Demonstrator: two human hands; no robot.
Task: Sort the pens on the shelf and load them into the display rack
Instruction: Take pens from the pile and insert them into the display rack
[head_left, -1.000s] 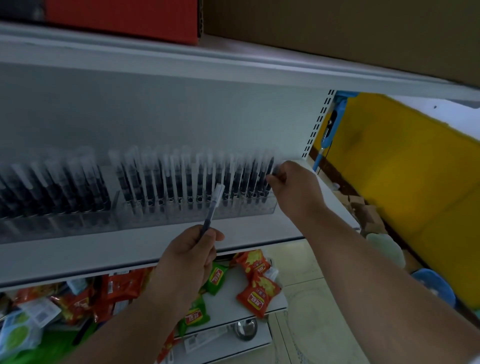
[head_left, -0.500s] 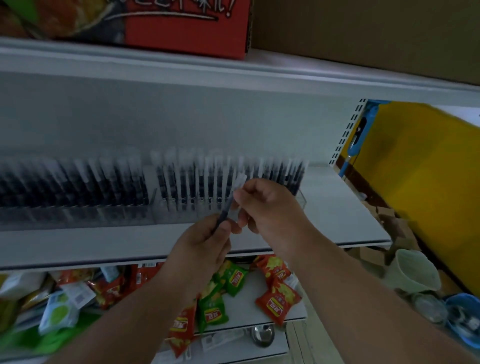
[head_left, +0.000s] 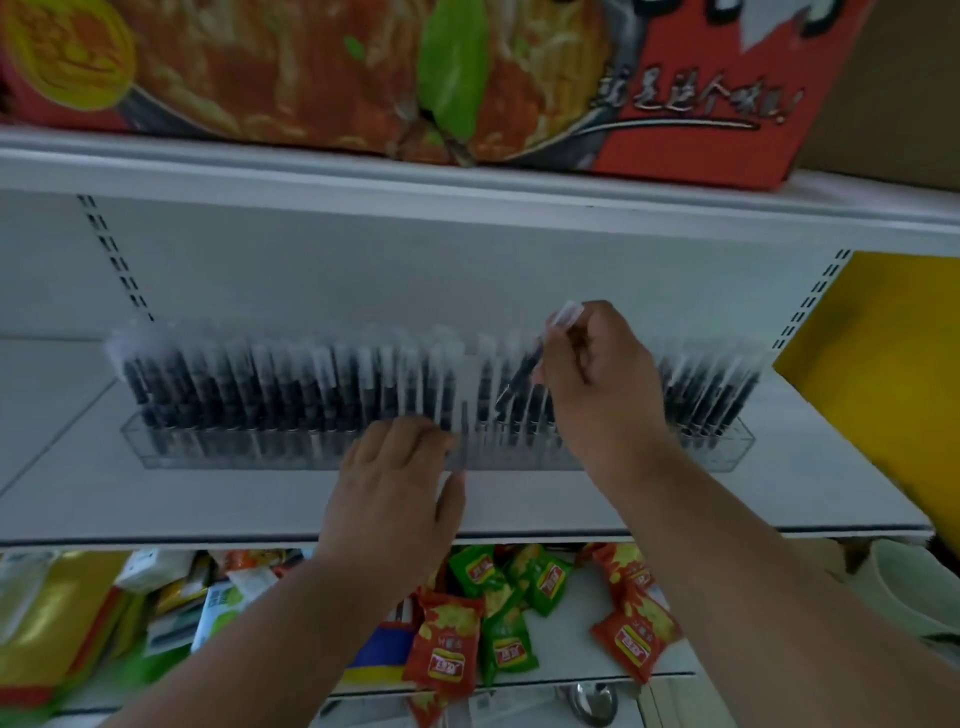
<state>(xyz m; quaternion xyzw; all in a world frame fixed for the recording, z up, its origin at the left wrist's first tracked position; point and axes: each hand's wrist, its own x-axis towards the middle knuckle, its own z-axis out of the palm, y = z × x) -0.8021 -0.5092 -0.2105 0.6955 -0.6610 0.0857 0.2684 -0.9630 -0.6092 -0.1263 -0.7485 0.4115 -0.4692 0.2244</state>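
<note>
A long clear display rack (head_left: 171, 460) stands on the white shelf (head_left: 208, 509), filled with several upright black pens with clear caps (head_left: 291, 384). My right hand (head_left: 597, 384) pinches one such pen (head_left: 524, 369), tilted, its cap end up, its tip down among the pens right of the rack's middle gap. My left hand (head_left: 400, 493) rests against the rack's front near the gap, fingers touching the pens there; whether it holds anything is hidden.
A red noodle carton (head_left: 395, 78) sits on the shelf above. Below are red and green snack packets (head_left: 467, 623) and other packages at left. A yellow surface (head_left: 883, 374) lies to the right.
The pen passed from my left hand to my right hand, which carried it up to the rack. My left hand moved forward to the rack's front. The view shifted left and up.
</note>
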